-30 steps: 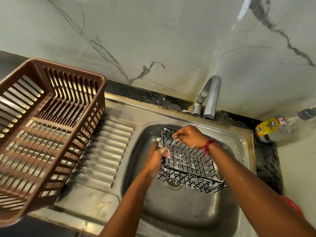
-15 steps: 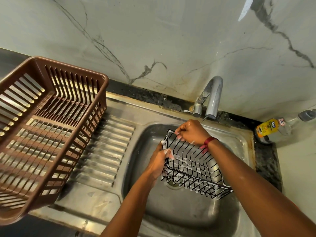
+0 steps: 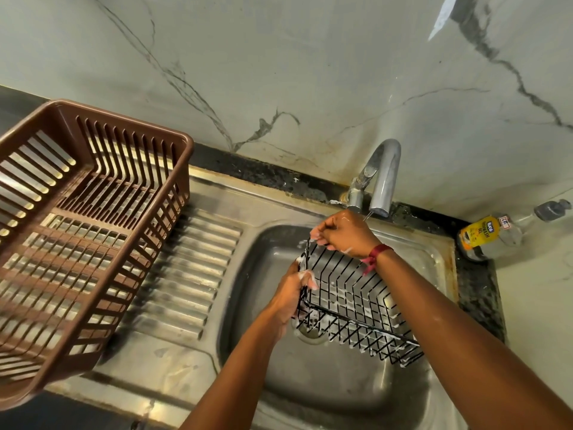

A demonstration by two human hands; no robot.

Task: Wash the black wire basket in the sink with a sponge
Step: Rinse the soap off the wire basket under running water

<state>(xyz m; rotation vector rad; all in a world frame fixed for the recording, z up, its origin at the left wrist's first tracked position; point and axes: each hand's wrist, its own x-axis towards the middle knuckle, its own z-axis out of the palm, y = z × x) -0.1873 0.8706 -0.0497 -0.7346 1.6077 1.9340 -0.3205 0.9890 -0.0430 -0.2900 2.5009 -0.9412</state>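
Over the sink (image 3: 310, 395): black wire basket (image 3: 356, 321) held tilted, sudsy.
Right hand (image 3: 344, 232) pinches its top rim, left hand (image 3: 290, 297) curls round its left end; sponge unseen. Likely best: brace firmly, scrub along each wire.

There is one camera, worn on my head, facing forward and steeply down over the sink (image 3: 341, 386). It is close: my left hand (image 3: 291, 293) and right hand (image 3: 344, 234) on the black wire basket (image 3: 356, 299) sit just right of centre. The wide lens takes in the marble wall (image 3: 279, 72) above and the brown crate (image 3: 93, 212), cut off by the left edge
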